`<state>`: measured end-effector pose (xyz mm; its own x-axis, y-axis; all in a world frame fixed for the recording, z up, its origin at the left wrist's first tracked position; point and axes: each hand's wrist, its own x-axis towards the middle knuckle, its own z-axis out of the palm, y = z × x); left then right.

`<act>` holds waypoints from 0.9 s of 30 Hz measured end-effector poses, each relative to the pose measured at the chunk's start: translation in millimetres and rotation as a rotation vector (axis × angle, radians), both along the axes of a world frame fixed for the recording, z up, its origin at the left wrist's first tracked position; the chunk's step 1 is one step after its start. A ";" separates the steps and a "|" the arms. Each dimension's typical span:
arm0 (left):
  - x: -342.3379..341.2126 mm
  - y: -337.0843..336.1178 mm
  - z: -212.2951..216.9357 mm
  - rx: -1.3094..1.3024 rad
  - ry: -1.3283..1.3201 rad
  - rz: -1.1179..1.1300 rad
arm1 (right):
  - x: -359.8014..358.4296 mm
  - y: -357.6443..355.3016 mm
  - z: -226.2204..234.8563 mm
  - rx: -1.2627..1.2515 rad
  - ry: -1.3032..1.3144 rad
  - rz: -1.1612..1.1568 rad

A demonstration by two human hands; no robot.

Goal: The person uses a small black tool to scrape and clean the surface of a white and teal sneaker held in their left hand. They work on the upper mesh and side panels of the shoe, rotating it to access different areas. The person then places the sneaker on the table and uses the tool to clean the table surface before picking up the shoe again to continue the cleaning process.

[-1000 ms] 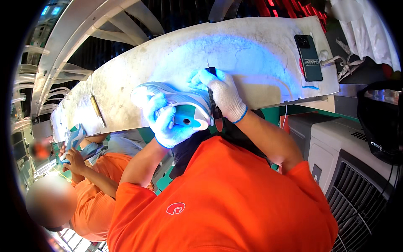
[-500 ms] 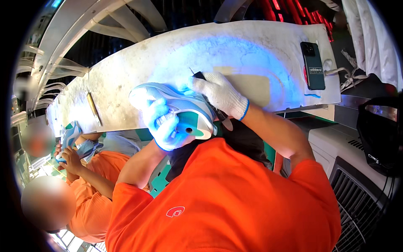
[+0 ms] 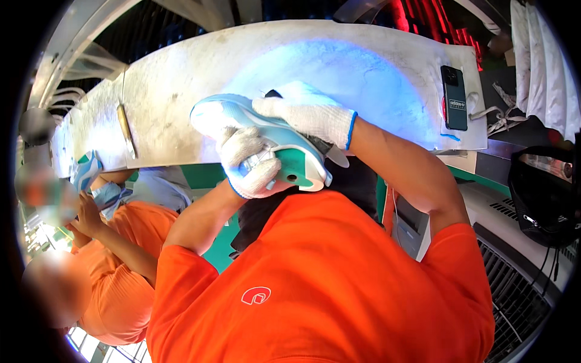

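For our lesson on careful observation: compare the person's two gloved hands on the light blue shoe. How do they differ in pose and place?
The left hand curls around the shoe's heel end, fingers bent and gripping from below; the right hand lies flatter across the top, fingers stretched toward the toe. The left hand sits nearer the orange shirt, the right nearer the workbench. Both wear white knit gloves with blue cuffs and touch the shoe.

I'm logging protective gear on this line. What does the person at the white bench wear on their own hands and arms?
Both hands wear white knitted work gloves with a thin blue trim at the cuff: the left hand and the right hand. The gloves end at the wrist and the forearms are uncovered. The short sleeves of an orange shirt with a small white emblem reach only over the upper arms. No watch or wristband shows.
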<state>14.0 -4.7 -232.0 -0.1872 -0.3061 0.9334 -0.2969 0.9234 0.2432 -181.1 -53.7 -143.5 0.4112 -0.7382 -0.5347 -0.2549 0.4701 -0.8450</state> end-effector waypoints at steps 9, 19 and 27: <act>39.1 17.8 45.9 0.084 -0.224 -0.052 | 25.2 -1.3 0.8 -0.377 0.186 -0.045; 61.3 25.7 43.1 0.207 -0.393 -0.119 | 70.5 -39.7 -7.8 -0.216 -0.043 -0.288; 57.3 11.4 36.8 0.121 -0.312 -0.178 | 97.1 -61.6 -21.8 -0.638 -0.036 -0.451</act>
<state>71.4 6.7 -195.3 -0.5174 -0.3476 0.7820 -0.2111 0.9374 0.2770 -84.0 -115.3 -165.2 0.0075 -0.9983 0.0573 -0.1217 -0.0578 -0.9909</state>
